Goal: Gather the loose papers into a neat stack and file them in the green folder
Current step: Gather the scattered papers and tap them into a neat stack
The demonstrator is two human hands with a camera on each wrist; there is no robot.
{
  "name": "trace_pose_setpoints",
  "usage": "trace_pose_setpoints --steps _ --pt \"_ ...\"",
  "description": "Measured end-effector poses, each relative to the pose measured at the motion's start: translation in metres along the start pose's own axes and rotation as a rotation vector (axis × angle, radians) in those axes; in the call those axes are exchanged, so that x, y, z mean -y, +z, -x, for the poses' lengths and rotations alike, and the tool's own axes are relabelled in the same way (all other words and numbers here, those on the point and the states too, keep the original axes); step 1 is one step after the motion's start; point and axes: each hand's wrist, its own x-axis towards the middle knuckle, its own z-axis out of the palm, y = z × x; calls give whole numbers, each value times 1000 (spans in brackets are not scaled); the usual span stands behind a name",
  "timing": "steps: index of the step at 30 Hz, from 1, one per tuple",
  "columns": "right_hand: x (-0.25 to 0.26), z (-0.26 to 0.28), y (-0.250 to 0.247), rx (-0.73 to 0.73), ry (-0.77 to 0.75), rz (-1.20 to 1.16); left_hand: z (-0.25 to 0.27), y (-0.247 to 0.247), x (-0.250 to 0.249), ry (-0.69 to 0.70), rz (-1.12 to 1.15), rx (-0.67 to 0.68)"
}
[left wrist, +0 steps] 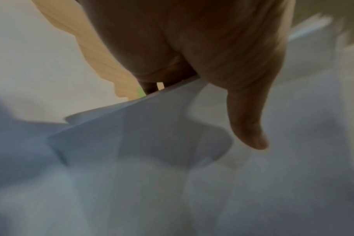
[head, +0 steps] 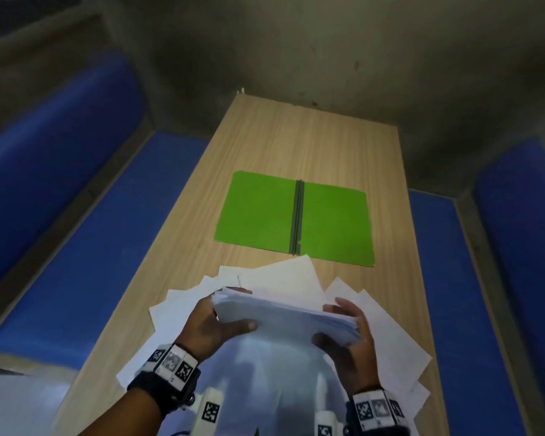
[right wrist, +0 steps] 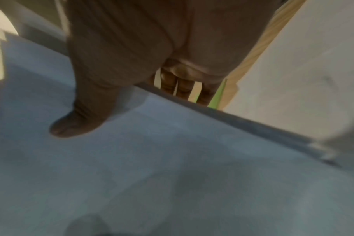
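A thick stack of white papers (head: 283,316) is held upright above the table between both hands. My left hand (head: 211,322) grips its left end, thumb across the near face (left wrist: 251,127). My right hand (head: 348,332) grips the right end, thumb on the near face (right wrist: 77,126), fingers behind. More loose white sheets (head: 375,325) lie fanned out on the table underneath. The green folder (head: 296,215) lies open and flat beyond them, dark spine in the middle.
The narrow wooden table (head: 312,143) runs away from me to a grey wall. Blue padded benches (head: 76,247) flank it on both sides, the right one (head: 472,309) close to the table edge.
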Motion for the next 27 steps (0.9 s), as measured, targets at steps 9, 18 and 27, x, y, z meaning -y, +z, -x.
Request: trace_pose_setpoints --steps 9,18,27 --pt "63 -5 29 -239 -212 -170 0 30 -52 292 179 -275" --pt "46 -4 26 -292 -173 -88 -9 27 -37 203 121 -378" --pt "30 -13 22 -220 -70 -208 -8 18 -14 218 166 -224"
